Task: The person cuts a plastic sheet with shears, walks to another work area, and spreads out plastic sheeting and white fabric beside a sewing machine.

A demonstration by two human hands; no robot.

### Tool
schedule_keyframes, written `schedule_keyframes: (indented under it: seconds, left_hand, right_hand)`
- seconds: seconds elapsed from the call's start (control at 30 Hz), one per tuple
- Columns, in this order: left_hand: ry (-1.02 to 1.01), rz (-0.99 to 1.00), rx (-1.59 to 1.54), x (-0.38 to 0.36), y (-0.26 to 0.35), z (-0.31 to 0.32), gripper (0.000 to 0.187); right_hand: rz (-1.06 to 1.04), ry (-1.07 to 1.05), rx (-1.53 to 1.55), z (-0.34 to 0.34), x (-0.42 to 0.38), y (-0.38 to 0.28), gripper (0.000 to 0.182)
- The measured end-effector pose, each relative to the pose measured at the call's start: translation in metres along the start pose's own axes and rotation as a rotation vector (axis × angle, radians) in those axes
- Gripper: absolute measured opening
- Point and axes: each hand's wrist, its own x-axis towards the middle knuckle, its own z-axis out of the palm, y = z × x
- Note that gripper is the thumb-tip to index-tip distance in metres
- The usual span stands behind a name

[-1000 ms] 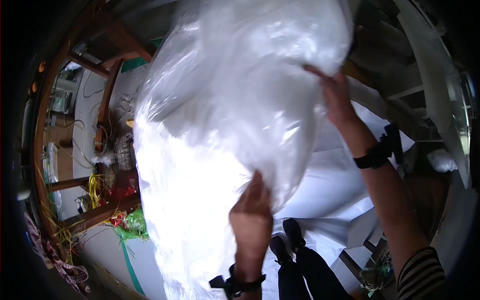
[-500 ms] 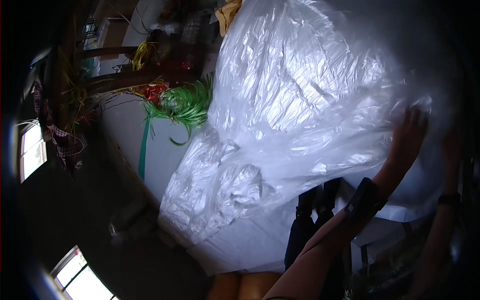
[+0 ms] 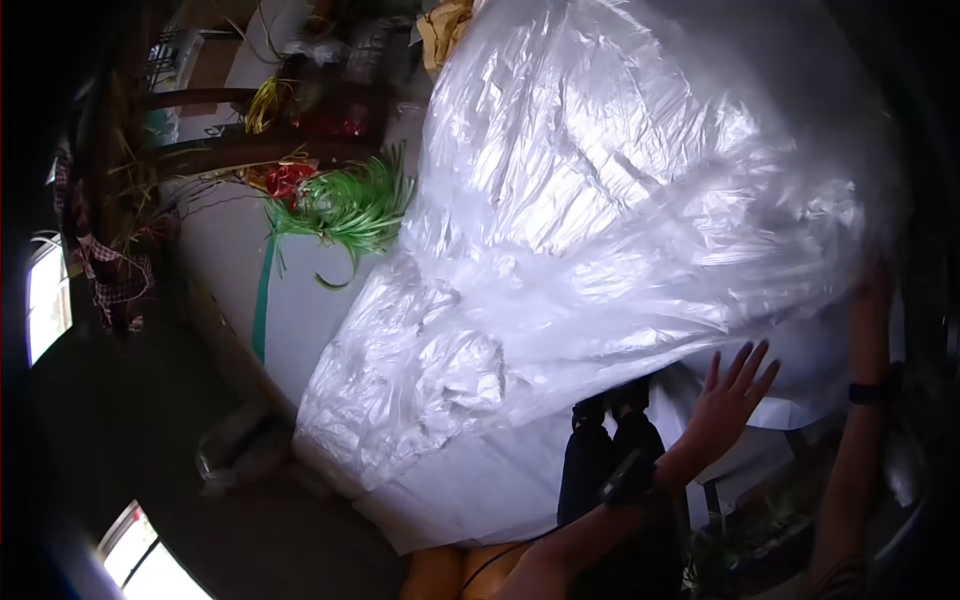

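Observation:
A large clear plastic bag [image 3: 590,190], crinkled and shiny, fills the middle and upper right of the head view. My left hand [image 3: 728,398] is open with fingers spread, just below the bag's lower edge and holding nothing. A dark band with a small device [image 3: 630,480] sits on that wrist. At the far right my right hand [image 3: 874,285] reaches up to the bag's dim right edge. Its fingers are lost in shadow, so its grip does not show. White sheet material [image 3: 480,490] lies under the bag.
A green shredded-strip bundle [image 3: 350,205] with a red piece [image 3: 285,180] lies on a white panel with a green stripe [image 3: 262,300]. Brown paper [image 3: 445,35] shows at the top. Dark trousered legs [image 3: 610,450] stand below the bag.
My left hand has come off the plastic bag, moving down and left, and its fingers have spread. My right hand stays near the bag's right edge. The whole view has shifted slightly.

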Motion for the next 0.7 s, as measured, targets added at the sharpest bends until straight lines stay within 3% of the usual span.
schedule_keyframes:
  seconds: [0.1, 0.17, 0.2, 0.27, 0.33, 0.37, 0.43, 0.5, 0.57, 0.63, 0.7]
  left_hand:
    - [-0.199, -0.191, 0.116, -0.087, -0.034, 0.021, 0.066]
    - [-0.282, -0.311, 0.035, -0.128, -0.058, 0.027, 0.057]
    - [-0.214, -0.308, -0.040, -0.141, -0.062, 0.020, 0.050]
    - [-0.327, -0.365, -0.073, -0.155, -0.064, 0.006, 0.045]
    - [-0.356, -0.343, -0.098, -0.165, -0.071, 0.008, 0.045]
    - [-0.372, -0.355, -0.114, -0.165, -0.071, 0.003, 0.045]
    - [-0.380, -0.335, -0.134, -0.161, -0.071, -0.005, 0.046]
    - [-0.381, -0.306, -0.148, -0.150, -0.061, -0.011, 0.046]
    - [-0.392, -0.391, -0.104, -0.149, -0.061, -0.016, 0.046]
    - [-0.345, -0.307, -0.066, -0.157, -0.063, -0.016, 0.044]
    - [-0.288, -0.306, -0.296, -0.156, -0.047, -0.039, 0.040]
  right_hand:
    - [0.087, 0.025, 0.086, -0.009, 0.004, 0.006, 0.049]
    - [0.130, 0.047, 0.082, -0.005, 0.007, 0.005, 0.050]
    - [0.157, 0.059, 0.086, 0.000, 0.008, 0.003, 0.051]
    - [0.240, 0.058, 0.099, 0.015, 0.014, -0.002, 0.052]
    - [0.490, 0.070, 0.045, 0.035, 0.039, -0.016, 0.032]
    - [0.502, -0.002, 0.111, 0.032, 0.035, -0.016, 0.036]
    - [0.405, 0.089, 0.193, 0.037, 0.010, -0.044, 0.046]
    - [0.409, 0.312, 0.439, 0.023, -0.009, -0.039, 0.044]
    - [0.207, 0.545, 0.122, 0.005, -0.032, 0.016, 0.043]
    - [0.191, 0.663, -0.089, -0.009, -0.068, 0.056, 0.045]
    - [0.256, 0.682, -0.151, -0.020, -0.101, 0.059, 0.045]
